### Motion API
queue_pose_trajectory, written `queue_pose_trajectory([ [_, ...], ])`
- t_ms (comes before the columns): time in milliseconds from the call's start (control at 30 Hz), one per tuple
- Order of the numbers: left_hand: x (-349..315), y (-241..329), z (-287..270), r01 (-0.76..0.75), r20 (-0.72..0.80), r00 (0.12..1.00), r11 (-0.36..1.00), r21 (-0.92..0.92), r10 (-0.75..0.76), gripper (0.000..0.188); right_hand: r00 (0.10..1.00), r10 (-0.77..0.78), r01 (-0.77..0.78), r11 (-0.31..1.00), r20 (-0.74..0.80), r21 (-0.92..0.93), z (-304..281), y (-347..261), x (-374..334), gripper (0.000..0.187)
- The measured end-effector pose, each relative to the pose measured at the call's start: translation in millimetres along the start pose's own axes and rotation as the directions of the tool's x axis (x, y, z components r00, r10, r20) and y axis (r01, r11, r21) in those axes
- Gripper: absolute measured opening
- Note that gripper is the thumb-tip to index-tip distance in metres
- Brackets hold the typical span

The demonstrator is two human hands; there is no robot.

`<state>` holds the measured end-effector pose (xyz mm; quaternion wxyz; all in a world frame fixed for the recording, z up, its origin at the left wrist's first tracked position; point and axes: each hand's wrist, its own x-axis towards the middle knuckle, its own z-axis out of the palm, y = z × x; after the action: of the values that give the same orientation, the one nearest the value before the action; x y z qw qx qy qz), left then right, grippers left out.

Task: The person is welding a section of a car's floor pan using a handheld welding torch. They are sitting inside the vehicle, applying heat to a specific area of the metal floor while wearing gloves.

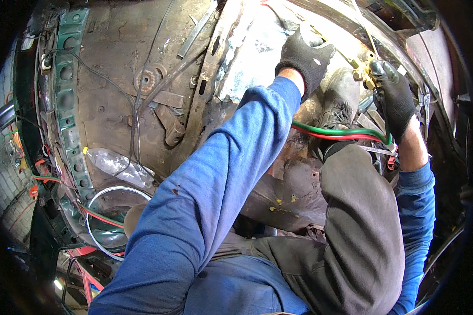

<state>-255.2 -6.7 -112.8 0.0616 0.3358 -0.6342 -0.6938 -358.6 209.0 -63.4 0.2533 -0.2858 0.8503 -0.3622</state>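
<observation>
Both hands wear dark work gloves. My right hand is closed round the handle of a gas torch, whose brass valve body shows beside the thumb. Slim torch tubes run from it toward the upper left, into the glare. From below this hand a green hose and a red hose curve to the left. My left hand is raised over the brightly lit metal, its fingers curled. Whatever it grips, if anything, is hidden by the glove and the glare.
My boot stands between the hands. On the worn metal floor at left lie a hammer, abrasive discs, metal bars, a dark cable and a clear plastic bottle. A perforated green frame rail borders it.
</observation>
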Motion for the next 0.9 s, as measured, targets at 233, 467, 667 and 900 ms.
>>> queue_pose_trajectory([
  [233,1,-2,-2,-0.003,-0.009,1.000,0.999,0.044,0.003,0.023,0.974,0.227,-0.227,0.956,0.022,0.185,4,-12,-3,0.047],
  [467,-3,2,0,-0.004,0.005,1.000,0.999,-0.041,0.004,0.025,0.985,0.172,-0.167,0.978,-0.026,0.122,6,-5,-2,0.048],
  [667,-5,6,-3,-0.029,0.019,0.999,1.000,-0.006,0.029,0.032,0.988,0.156,-0.154,0.981,-0.012,0.118,6,0,-1,0.049],
  [900,-5,6,-4,0.028,0.018,0.999,1.000,-0.011,-0.028,0.028,0.982,0.188,-0.189,0.973,0.017,0.133,5,-11,-2,0.050],
])
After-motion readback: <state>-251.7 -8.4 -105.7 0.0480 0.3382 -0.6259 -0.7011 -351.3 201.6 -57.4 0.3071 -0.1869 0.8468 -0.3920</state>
